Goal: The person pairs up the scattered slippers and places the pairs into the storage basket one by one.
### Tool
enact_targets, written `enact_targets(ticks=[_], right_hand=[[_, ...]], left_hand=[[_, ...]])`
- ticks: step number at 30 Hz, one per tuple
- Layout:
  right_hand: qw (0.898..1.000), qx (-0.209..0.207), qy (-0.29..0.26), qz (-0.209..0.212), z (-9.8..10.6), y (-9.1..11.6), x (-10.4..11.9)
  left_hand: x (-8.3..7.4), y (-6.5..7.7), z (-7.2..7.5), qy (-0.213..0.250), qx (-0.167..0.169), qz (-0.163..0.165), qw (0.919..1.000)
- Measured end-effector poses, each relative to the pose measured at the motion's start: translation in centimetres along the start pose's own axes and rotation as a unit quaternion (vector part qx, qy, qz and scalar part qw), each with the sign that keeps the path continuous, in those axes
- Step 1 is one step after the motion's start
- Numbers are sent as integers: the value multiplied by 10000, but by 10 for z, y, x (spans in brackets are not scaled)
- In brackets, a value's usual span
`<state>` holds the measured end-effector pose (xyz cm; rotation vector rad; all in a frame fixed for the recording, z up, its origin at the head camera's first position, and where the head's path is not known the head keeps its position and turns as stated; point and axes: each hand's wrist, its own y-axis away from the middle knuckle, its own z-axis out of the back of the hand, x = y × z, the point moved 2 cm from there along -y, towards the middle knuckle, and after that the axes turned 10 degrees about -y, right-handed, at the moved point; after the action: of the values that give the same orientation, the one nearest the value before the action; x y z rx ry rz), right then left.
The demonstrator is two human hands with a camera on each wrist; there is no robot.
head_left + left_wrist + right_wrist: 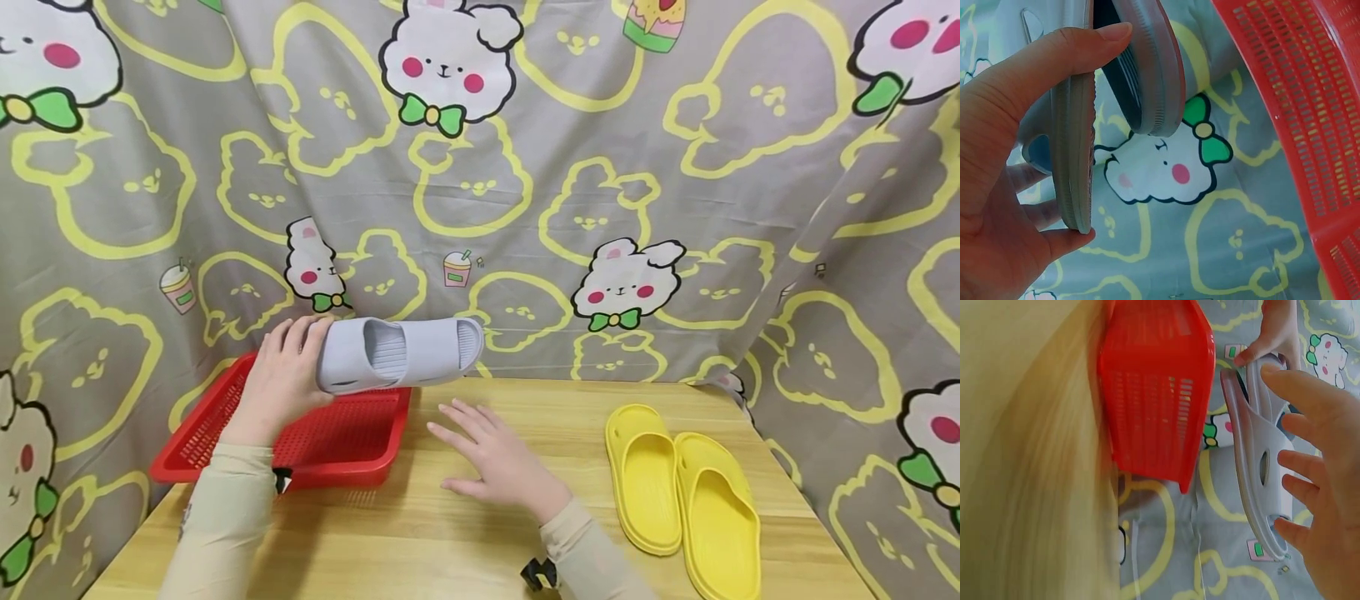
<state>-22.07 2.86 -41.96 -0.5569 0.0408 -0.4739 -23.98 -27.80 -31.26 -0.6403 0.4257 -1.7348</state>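
My left hand (279, 383) holds a pair of pale grey slippers (433, 348) by the heel end, raised over the red basket (330, 477) with the toes toward the right. In the left wrist view the thumb lies across the sole edge of one slipper (1072, 156), its fingers around the other side; the second slipper (1159, 69) hangs alongside. Over the table, below and right of the toes, my right hand (498, 462) has its fingers spread and nothing in its grasp. The right wrist view has its fingers overlapping the grey slippers (1254, 469).
A pair of yellow slippers, the left one (652, 483) and the right one (720, 525), lies side by side on the wooden table (390, 542) at the right. A patterned curtain (487, 192) hangs behind the table and along both sides.
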Motion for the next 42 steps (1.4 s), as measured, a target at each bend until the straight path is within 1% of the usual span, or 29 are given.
enact_targets(ticks=[6, 9, 13, 17, 21, 25, 28, 36, 42], right_hand=[[9995, 308, -28, -27, -11, -9, 11], [9986, 521, 75, -52, -17, -13, 15], [9967, 796, 166, -35, -24, -19, 19], [9937, 1118, 74, 22, -28, -24, 25], [9904, 1374, 111, 70, -30, -29, 31], [9880, 1542, 102, 14, -35, -32, 32], [9862, 1652, 67, 17, -37, -34, 31], [9835, 1764, 298, 285, -41, -41, 29], [9795, 1954, 202, 452, -42, -44, 24]], left_hand=[[6, 3, 1, -52, -88, -50, 9999], [9, 3, 2, -97, -94, -63, 9999], [12, 4, 3, -178, -49, -56, 9998], [16, 6, 5, -196, 9, -50, 9998], [20, 7, 6, -205, 106, -23, 9997], [24, 8, 7, -204, 145, 10, 9997], [27, 9, 9, -219, 106, 3, 9997], [39, 12, 14, -363, -241, -221, 9988], [52, 17, 17, -446, -284, -288, 9982]])
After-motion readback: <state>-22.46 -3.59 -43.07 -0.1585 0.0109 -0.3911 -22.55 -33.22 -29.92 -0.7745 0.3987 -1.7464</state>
